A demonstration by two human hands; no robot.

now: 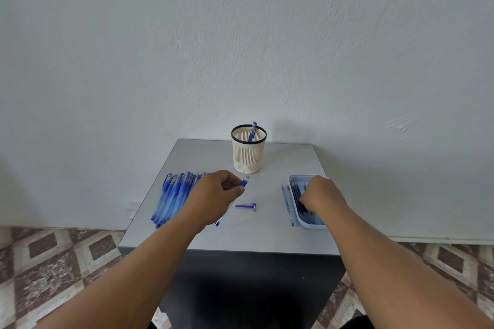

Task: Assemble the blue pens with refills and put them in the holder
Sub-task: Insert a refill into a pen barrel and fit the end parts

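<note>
Partly hidden, left hand (pixel 216 192) pinches pen barrel (pixel 245 181); right hand's (pixel 319 195) grip among tray refills (pixel 302 201) unclear

blue pens (pixel 175 195) piled left, holder (pixel 248 153) upright behind (one pen inside)

One holder (pixel 249 153), one pen (pixel 252 132) inside, one tray (pixel 307 224), two hands (pixel 217 193).

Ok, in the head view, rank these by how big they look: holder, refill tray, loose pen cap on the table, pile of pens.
1. Pile of pens, partly hidden by the left hand.
2. Holder and refill tray: too close to rank, the tray being partly covered by the right hand.
3. Pen cap.
</note>
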